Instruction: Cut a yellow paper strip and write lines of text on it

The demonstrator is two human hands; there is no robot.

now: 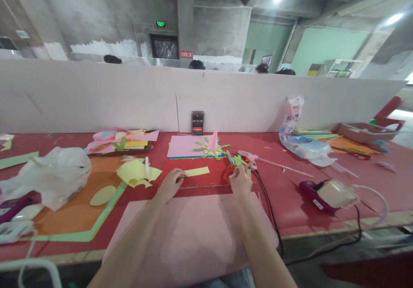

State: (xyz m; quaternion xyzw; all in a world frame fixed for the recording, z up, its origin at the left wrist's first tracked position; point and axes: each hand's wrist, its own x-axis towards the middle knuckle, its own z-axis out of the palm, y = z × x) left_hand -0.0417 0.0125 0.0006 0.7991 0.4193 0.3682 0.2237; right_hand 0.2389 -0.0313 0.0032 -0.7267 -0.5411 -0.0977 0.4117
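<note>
My left hand (172, 181) pinches the left end of a short pale-yellow paper strip (198, 171), which lies over a red sheet (206, 179). My right hand (241, 179) is lowered at the right of that sheet with its fingers curled together; what is between them is hidden. Right beside it are scissors (230, 158) with the blades pointing away, several green paper pieces (239, 159) and a pink glue gun (252, 161). Behind the strip, a pink paper cone (213, 141) stands amid green strips (203, 148) spread out like rays, on stacked pink and blue sheets (180, 146).
A pink board (190, 236) lies at the front edge. To the left are cut yellow paper (134, 172), an orange sheet (74, 217) and a plastic bag (61, 174). On the right, a purple device (318, 197) trails cables. A white partition (129, 98) stands behind.
</note>
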